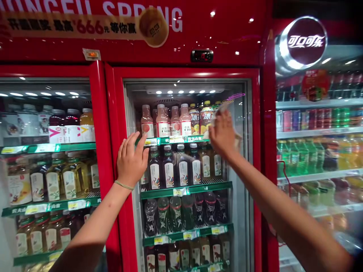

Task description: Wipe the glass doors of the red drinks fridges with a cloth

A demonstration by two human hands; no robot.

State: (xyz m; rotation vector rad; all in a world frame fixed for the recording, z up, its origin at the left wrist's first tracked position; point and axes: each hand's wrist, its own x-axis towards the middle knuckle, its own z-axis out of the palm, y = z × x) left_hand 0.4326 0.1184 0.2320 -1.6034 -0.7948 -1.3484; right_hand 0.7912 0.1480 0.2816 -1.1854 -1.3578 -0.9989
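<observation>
My left hand (131, 160) is raised at the left side of the red-framed glass door (114, 170), its fingers spread and nothing held. A thin band circles that wrist. My right hand (223, 132) is up at the upper right of the same glass, palm toward it. Under the right hand is a pale, blurred cloth (238, 140), pressed flat to the pane; its edges show past the fingers. Behind the glass stand pink-drink bottles (163, 121) on the top shelf and dark bottles with white labels (183, 168) below.
Another glass-door cooler (68, 166) of bottles adjoins on the left. At right stands a drinks cooler with a round lit sign (304, 41) and shelves of cans and bottles. A small display (202, 56) and an orange switch (92, 54) sit above the doors.
</observation>
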